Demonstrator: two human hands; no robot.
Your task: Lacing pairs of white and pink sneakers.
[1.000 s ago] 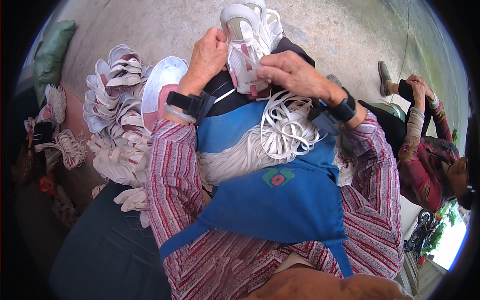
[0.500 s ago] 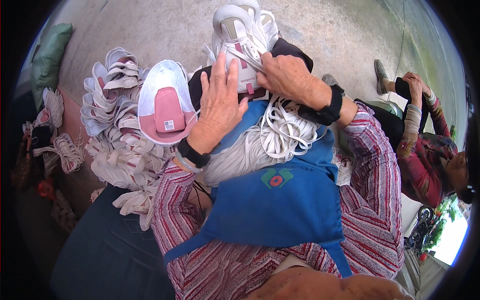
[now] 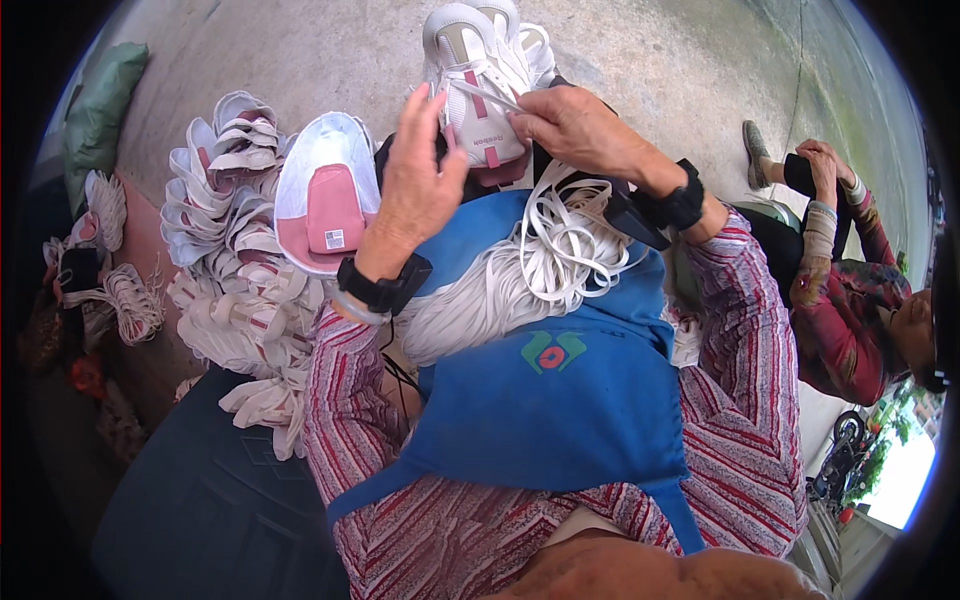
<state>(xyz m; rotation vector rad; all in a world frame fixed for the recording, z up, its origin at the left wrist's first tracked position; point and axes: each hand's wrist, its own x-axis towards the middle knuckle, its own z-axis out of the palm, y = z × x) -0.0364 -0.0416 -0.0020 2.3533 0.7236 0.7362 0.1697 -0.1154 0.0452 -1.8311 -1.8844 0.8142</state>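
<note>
A white sneaker with pink and beige parts [image 3: 497, 128] rests over my knees, its toe pointing away from me. My right hand [image 3: 580, 130] pinches a white shoelace [image 3: 490, 94] and draws it taut from the front of the shoe. At the shoe's left side is my left hand [image 3: 415, 180], fingers stretched upward and thumb apart, slightly blurred; I see nothing held in it. A large bundle of loose white laces [image 3: 540, 255] lies across the blue apron [image 3: 560, 410] on my lap.
Left of my knees, a shoe upper with a pink insole [image 3: 336, 205] lies against a heap of white shoe uppers [image 3: 240, 300]. Another person [image 3: 850, 300] sits at the right, hands clasped. A green sack [image 3: 105, 110] lies at the far left. More sneakers [image 3: 535, 50] stand beyond.
My left hand has moved slightly left, off the shoe's top, with its fingers drawn together more. The right hand has shifted slightly, still gripping the lace.
</note>
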